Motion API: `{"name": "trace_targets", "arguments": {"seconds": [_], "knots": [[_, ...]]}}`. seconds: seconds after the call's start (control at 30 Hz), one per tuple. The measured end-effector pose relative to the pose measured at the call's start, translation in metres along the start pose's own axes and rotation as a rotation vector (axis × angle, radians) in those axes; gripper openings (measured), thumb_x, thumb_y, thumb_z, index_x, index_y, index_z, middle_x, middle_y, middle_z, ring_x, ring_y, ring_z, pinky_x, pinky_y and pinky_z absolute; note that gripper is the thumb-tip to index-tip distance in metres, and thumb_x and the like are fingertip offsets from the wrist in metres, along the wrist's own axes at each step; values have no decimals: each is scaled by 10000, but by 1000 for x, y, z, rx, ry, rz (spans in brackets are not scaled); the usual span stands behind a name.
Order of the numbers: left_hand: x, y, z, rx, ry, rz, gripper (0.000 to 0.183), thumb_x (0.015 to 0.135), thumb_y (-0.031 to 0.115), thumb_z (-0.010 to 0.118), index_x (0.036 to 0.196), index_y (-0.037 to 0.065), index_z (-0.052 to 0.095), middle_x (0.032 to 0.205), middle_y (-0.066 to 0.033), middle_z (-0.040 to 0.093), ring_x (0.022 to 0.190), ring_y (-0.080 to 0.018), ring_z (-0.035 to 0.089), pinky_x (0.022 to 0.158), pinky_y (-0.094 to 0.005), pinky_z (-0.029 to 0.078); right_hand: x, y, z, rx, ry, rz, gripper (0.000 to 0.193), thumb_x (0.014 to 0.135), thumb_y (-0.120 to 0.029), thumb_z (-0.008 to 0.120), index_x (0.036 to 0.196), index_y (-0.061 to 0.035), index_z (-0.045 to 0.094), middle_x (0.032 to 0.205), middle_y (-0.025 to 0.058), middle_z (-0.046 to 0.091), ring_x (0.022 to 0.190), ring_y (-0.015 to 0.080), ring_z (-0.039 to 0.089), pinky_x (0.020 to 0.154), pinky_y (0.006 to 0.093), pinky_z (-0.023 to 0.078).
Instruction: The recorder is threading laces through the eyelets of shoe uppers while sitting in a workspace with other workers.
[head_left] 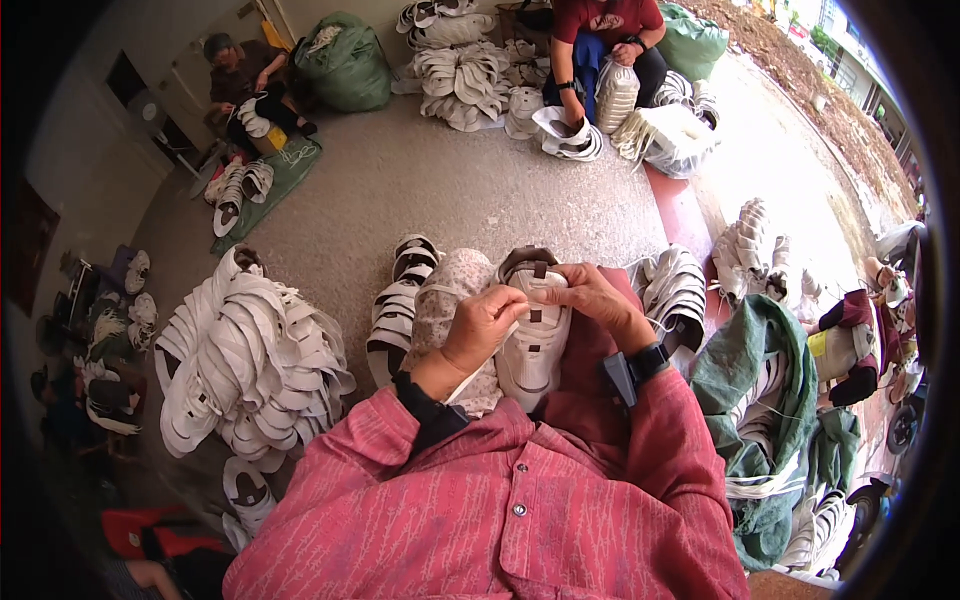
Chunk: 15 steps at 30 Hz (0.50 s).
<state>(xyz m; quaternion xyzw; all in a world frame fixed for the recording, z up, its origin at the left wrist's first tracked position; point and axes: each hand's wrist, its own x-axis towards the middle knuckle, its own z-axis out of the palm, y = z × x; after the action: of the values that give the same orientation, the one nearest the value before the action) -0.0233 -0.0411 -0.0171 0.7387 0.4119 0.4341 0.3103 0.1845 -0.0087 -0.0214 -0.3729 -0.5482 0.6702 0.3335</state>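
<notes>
A white shoe upper [530, 358] with a dark collar and small dark lace loops rests on my lap, toe toward me. My left hand [482, 328] is pinched at its left edge on a white shoelace [466, 384], which trails down toward my wrist. My right hand [600, 298] is closed at the upper's right side near the tongue, thumb and forefinger together close to my left fingertips. Its fingers grip the upper's edge; whether they also hold the lace end is hidden. Patterned cloth [452, 290] covers my left leg.
A row of nested shoe uppers [400, 310] stands left of my legs, beside a large heap of uppers [245, 360]. More uppers [675, 295] and a green sack [755, 400] lie to my right. Two people [607, 30] handle uppers across the floor.
</notes>
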Motion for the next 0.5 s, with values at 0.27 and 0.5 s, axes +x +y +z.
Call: {"name": "trace_targets", "arguments": {"seconds": [0.27, 0.5], "knots": [[-14, -11, 0, 219, -53, 146, 72, 784, 59, 702, 809, 30, 641, 740, -96, 596, 654, -245, 603, 591, -334, 466, -1, 0, 2, 57, 5, -10, 271, 831, -160, 729, 1052, -12, 679, 901, -25, 672, 800, 48, 590, 724, 211, 475], [-14, -8, 1, 201, -5, 69, 80, 801, 76, 690, 807, 20, 633, 759, -115, 607, 686, -284, 613, 604, -354, 472, 0, 0, 0, 41, -9, 3, 284, 842, -152, 721, 1090, -25, 668, 940, -19, 677, 826, 54, 597, 760, 223, 480]]}}
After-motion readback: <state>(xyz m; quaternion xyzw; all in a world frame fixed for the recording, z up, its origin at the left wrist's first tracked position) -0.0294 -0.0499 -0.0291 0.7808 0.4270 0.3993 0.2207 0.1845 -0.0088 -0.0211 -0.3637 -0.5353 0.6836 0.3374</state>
